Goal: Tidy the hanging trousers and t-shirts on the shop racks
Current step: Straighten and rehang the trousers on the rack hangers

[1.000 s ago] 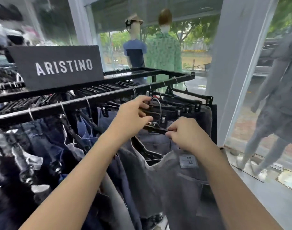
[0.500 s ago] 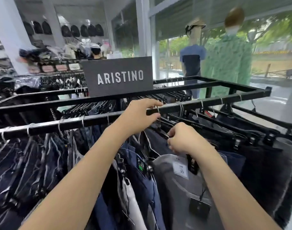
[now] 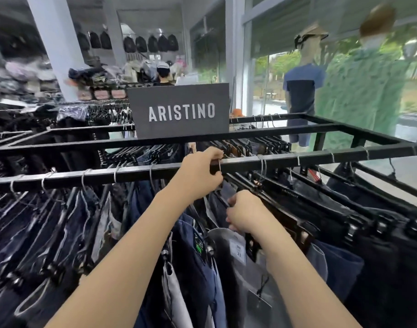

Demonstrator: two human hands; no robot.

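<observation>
I've got the hook back over the rail: left hand pinching it, right hand gripping the hanger. Grey trousers rehung, spacing next.

bright daylight from windows at right | left edge motion-blurred | wide-angle bending at edges

Packed tight along the black rack rail: dark denim trousers on clip hangers, wire hooks looped over the bar, waistbands uppermost. Near the middle, grey trousers bearing a white size label marked 33, clipped to a black hanger slanting down from the rail. Just left, navy trousers with a green tag. Rightward, black trousers, spaced wider.
</observation>
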